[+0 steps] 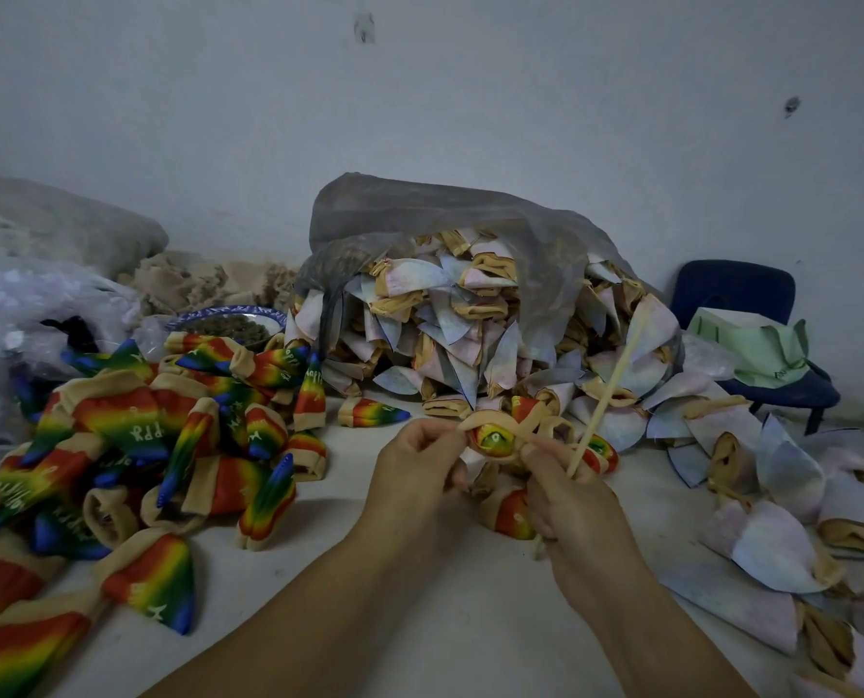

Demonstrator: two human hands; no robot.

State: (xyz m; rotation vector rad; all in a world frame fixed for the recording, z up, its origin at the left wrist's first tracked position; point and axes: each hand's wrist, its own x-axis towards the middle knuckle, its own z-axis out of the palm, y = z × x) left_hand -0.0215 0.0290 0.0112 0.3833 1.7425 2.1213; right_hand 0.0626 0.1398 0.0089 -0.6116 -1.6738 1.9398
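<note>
One fabric cone [492, 438], one stick [616, 365], left hand [414, 466], right hand [565, 496]

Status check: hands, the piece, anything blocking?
Left hand pinches fabric cone at rim. Right hand grips stick and cone. Pale pile just behind, not blocking.

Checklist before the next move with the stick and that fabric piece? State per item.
1. Left hand pinches the fabric piece at its beige rim: ok.
2. Right hand grips the stick: ok.
3. Opening held wide, rainbow print visible inside: ok.
4. Stick end in the opening: not ok; it runs through the right hand beside the piece.
5. Tip of the piece fully turned: cannot tell, hidden by fingers.
6. Rainbow pile lies at the left, apart from the hands: ok.
</note>
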